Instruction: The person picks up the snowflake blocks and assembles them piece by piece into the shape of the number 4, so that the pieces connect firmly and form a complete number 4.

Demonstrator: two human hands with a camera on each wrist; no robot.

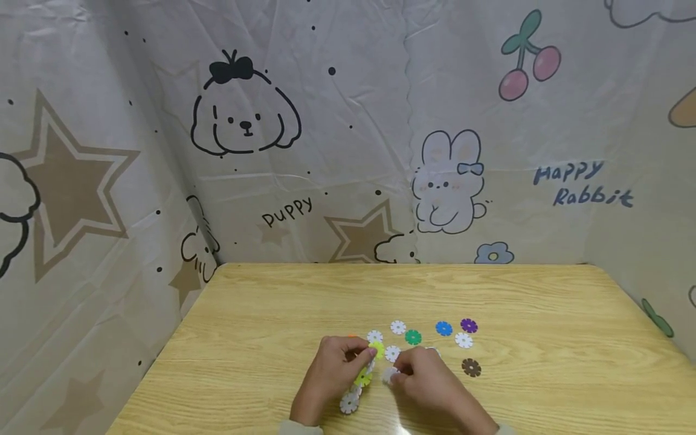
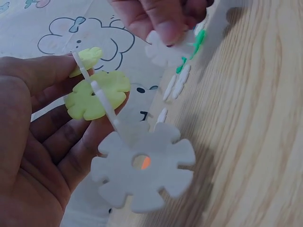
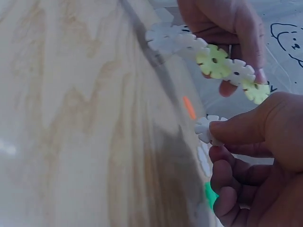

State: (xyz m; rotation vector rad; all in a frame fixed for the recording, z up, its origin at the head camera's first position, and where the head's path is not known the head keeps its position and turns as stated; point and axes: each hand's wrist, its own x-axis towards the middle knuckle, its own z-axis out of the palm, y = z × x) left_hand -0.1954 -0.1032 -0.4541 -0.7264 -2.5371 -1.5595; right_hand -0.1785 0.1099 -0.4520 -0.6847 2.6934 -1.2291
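Observation:
My left hand point(image 1: 336, 370) pinches one end of a chain of interlocking plastic snowflake discs point(image 3: 214, 61) between thumb and fingers. White and yellow discs alternate near the held end, a yellow disc point(image 1: 377, 350) sits at the fingertips, and a white disc point(image 2: 143, 172) hangs at the free end, close to the palm side. Opposite it, my right hand point(image 1: 429, 379) pinches a loose white snowflake disc point(image 3: 207, 129) between thumb and index finger. That disc is apart from the chain, a short way to its right. Both hands are over the near part of the table.
On the wooden table point(image 1: 244, 338), beyond the hands, lie loose discs: a green one point(image 1: 413, 337), a blue one point(image 1: 443, 328), a purple one point(image 1: 469, 325), a brown one point(image 1: 471, 367) and several white ones. An orange disc point(image 3: 189, 107) lies partly hidden behind the left hand. Printed cloth hangs behind.

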